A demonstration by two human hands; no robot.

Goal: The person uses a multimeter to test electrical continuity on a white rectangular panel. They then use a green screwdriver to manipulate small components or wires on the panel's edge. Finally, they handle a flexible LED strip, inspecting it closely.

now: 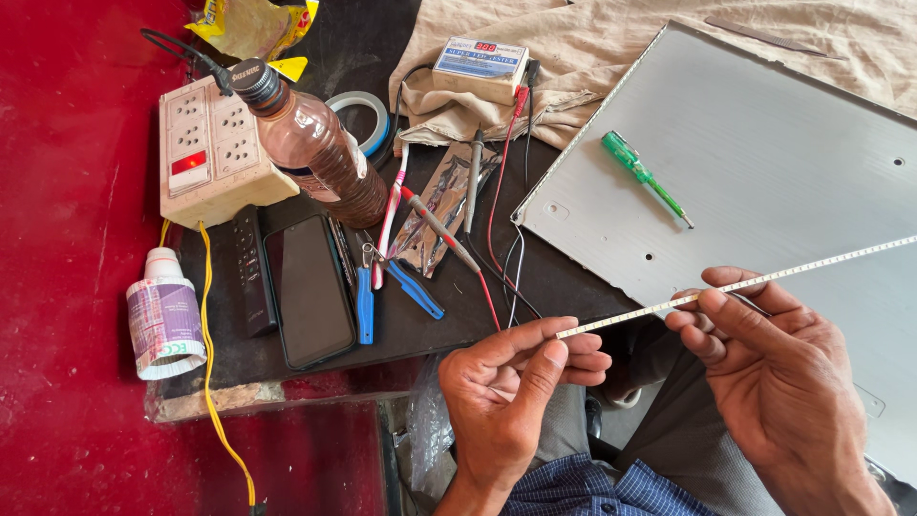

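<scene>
Both hands pinch a long, thin LED strip (pixel 735 284) that runs from the lower middle up toward the right edge of the view, over a large grey metal panel (pixel 764 143) lying across the right side of the desk. The left hand (pixel 511 387) closes thumb and fingers together on the strip's near end, just off the desk's front edge. The right hand (pixel 774 368) clamps the strip between thumb and forefinger a little further along, above the panel's lower edge. A green screwdriver (pixel 645 177) lies on the panel, well apart from the hands. Near the desk's front edge, left of the left hand, lie blue-handled pliers (pixel 382 291), a dark phone (pixel 308 287) and a black remote (pixel 250 272). Toward the back left corner a brown plastic bottle (pixel 310 143) lies tilted across a beige power strip (pixel 215 153). A small tester box (pixel 480 65) with red and black probe leads (pixel 497 205) sits on a crumpled cloth (pixel 573 57) at the back edge.
</scene>
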